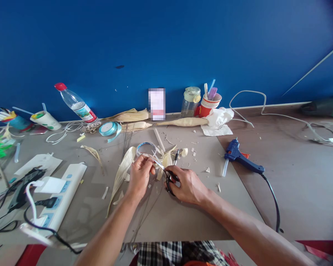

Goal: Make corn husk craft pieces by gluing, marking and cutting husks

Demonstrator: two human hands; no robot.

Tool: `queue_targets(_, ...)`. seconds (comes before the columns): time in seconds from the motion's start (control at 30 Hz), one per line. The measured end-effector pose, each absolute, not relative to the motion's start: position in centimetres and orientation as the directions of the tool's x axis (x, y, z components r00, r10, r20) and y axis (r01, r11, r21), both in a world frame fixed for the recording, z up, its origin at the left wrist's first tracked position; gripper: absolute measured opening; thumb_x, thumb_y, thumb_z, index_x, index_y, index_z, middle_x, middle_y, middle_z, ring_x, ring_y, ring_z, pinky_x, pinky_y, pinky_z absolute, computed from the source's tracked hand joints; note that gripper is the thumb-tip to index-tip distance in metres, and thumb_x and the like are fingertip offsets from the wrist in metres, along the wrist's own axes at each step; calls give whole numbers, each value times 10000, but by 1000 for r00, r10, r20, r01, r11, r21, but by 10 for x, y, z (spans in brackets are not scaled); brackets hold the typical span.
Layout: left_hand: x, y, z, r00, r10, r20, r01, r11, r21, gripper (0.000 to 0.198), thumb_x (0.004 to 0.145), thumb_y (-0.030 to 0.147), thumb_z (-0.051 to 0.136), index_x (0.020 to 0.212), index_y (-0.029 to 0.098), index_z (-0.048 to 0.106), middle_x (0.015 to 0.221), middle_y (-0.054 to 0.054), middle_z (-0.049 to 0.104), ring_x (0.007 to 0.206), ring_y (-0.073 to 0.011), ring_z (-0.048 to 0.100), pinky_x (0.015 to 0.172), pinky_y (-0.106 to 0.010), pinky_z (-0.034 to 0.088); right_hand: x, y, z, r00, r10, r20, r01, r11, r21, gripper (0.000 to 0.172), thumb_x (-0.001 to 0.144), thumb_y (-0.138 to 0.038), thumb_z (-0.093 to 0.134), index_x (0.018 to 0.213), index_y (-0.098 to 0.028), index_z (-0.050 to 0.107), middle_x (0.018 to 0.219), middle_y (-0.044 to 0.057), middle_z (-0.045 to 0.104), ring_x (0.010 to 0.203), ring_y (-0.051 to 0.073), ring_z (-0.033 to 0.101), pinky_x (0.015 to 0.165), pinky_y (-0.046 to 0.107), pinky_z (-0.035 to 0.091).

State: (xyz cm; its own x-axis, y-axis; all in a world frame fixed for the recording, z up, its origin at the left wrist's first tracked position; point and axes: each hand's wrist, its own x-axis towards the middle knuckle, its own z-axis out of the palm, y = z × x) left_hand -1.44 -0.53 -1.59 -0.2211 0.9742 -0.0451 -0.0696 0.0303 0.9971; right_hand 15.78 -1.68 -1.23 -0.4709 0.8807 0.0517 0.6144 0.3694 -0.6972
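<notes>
In the middle of the table, my right hand [188,184] grips a pair of scissors [170,186] by its black handles. Their metal blades point up and left, reaching the fingertips of my left hand [140,173]. That hand is closed in a pinch; whatever thin thing it holds is too small to make out. Just beyond it lies a ring-shaped roll [146,143] with a bluish rim. A pale dried corn husk [122,171] rests left of my left wrist, and more husk pieces [168,158] and a black pen [177,156] lie behind the scissors.
To the right lies a blue glue gun [240,157] with its cord. A white power strip [62,201] with plugs takes up the left. Along the blue wall stand a water bottle [79,107], a ribbon spool [108,129], a jar [190,102] and a red paper cup [208,105].
</notes>
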Motion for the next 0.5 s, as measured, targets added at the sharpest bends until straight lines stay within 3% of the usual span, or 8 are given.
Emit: queue_targets(0.5,-15,-6,-19,-167,983,-71,-92,57,994,166,789,323,614,726,175,570,547,47,511,485,-71,441,507,-205,335,158,-16,-9,-463,886,34,616,349,-706,323,746,-183,543,1065,-180,588,738,19,650,620,144,598,602,221,412)
